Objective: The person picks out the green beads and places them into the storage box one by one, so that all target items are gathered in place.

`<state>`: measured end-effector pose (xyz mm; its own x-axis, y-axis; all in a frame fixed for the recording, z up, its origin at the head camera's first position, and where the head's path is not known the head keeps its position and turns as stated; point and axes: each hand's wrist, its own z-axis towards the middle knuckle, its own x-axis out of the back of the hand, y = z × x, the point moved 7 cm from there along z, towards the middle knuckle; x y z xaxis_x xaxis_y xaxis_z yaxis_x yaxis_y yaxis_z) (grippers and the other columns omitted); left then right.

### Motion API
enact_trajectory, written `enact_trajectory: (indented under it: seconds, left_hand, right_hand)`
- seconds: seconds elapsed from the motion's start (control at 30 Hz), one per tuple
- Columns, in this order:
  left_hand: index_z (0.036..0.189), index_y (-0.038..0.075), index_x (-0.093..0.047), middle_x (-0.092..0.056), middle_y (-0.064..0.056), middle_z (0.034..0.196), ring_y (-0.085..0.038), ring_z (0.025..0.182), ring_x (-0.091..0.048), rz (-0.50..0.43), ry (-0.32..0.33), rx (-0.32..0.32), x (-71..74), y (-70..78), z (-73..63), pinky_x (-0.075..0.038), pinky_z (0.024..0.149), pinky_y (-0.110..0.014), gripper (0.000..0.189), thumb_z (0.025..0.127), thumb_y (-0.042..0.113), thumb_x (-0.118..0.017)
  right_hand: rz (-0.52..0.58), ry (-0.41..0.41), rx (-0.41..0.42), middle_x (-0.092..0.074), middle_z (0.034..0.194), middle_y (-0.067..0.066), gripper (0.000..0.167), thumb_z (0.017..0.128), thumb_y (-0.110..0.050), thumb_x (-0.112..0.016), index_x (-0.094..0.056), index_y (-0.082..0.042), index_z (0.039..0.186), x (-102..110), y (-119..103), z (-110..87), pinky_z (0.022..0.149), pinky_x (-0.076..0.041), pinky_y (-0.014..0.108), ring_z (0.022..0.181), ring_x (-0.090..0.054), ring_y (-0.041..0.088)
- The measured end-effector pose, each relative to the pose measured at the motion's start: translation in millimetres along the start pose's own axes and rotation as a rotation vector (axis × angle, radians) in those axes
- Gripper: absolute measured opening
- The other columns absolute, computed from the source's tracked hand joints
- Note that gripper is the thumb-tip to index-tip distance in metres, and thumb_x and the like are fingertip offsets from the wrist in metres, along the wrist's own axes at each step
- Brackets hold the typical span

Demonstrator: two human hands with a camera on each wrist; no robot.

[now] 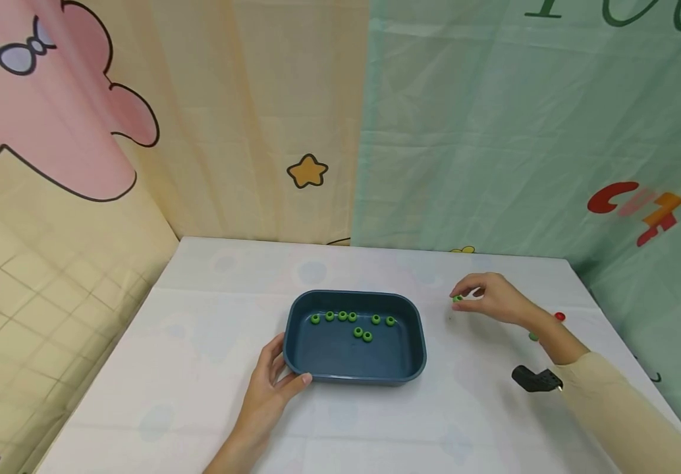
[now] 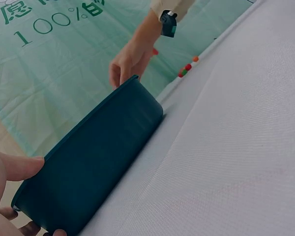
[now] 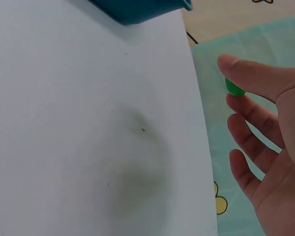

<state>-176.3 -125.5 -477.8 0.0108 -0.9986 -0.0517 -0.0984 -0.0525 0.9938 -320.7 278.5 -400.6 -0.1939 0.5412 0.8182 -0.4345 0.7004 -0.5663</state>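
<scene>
A dark blue rectangular tray [image 1: 352, 380] sits on the white table with several green beads [image 1: 342, 316] spread over its floor. My left hand [image 1: 266, 385] grips the tray's near left corner; the left wrist view shows the thumb [image 2: 24, 167] against its rim and fingertips lower down. To the right of the tray and above the table, my right hand [image 1: 491, 298] pinches a green bead [image 3: 234, 88] between thumb and index finger. The other fingers of that hand are loosely bent, as the right wrist view shows.
A red bead [image 1: 560, 316] and a green one [image 1: 533, 336] lie by the right forearm, which hides part of that area. More red, green and orange beads [image 2: 188, 67] show there in the left wrist view. Printed curtains [image 1: 465, 131] hang behind the table [image 1: 210, 316].
</scene>
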Motion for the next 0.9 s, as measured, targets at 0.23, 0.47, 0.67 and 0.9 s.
enact_trajectory:
  seconds: [0.23, 0.47, 0.67, 0.9]
  left_hand:
    - [0.160, 0.013, -0.031, -0.032, -0.014, 0.163, -0.033, 0.148, -0.034, 0.000, 0.003, 0.002, 0.1, 1.0, 0.1, -0.041, 0.116, -0.048, 0.088, 0.088, 0.003, -0.081]
    - [0.160, 0.012, -0.031, -0.032, -0.014, 0.163, -0.033, 0.148, -0.034, 0.002, 0.001, 0.008, -0.5, 1.6, 0.2, -0.042, 0.115, -0.047, 0.088, 0.088, 0.003, -0.081]
    - [0.161, 0.013, -0.029, -0.030, -0.014, 0.164, -0.033, 0.149, -0.032, -0.001, -0.002, 0.014, 0.2, 1.2, 0.3, -0.041, 0.116, -0.047, 0.089, 0.089, 0.003, -0.081]
    - [0.161, 0.013, -0.028, -0.027, -0.014, 0.165, -0.033, 0.150, -0.030, 0.001, -0.011, 0.026, -0.2, -0.8, 0.7, -0.040, 0.116, -0.047, 0.090, 0.089, 0.004, -0.081]
  right_hand:
    - [0.027, -0.010, 0.057, -0.073, 0.100, -0.005, 0.016, 0.088, -0.014, -0.085, -0.079, -0.008, 0.102, -8, -21, 22.6, 0.086, -0.057, 0.053, 0.098, -0.064, 0.034]
    - [0.041, -0.049, 0.118, -0.073, 0.099, -0.007, 0.014, 0.088, -0.016, -0.085, -0.080, -0.011, 0.100, -19, -45, 38.8, 0.086, -0.056, 0.056, 0.098, -0.065, 0.032]
    - [0.041, -0.096, 0.160, -0.073, 0.103, -0.006, 0.016, 0.089, -0.018, -0.084, -0.080, -0.010, 0.102, -28, -63, 51.0, 0.089, -0.055, 0.061, 0.100, -0.065, 0.027]
    - [0.049, -0.146, 0.187, -0.072, 0.104, -0.005, 0.016, 0.090, -0.021, -0.083, -0.081, -0.010, 0.101, -39, -77, 63.1, 0.089, -0.056, 0.060, 0.100, -0.064, 0.027]
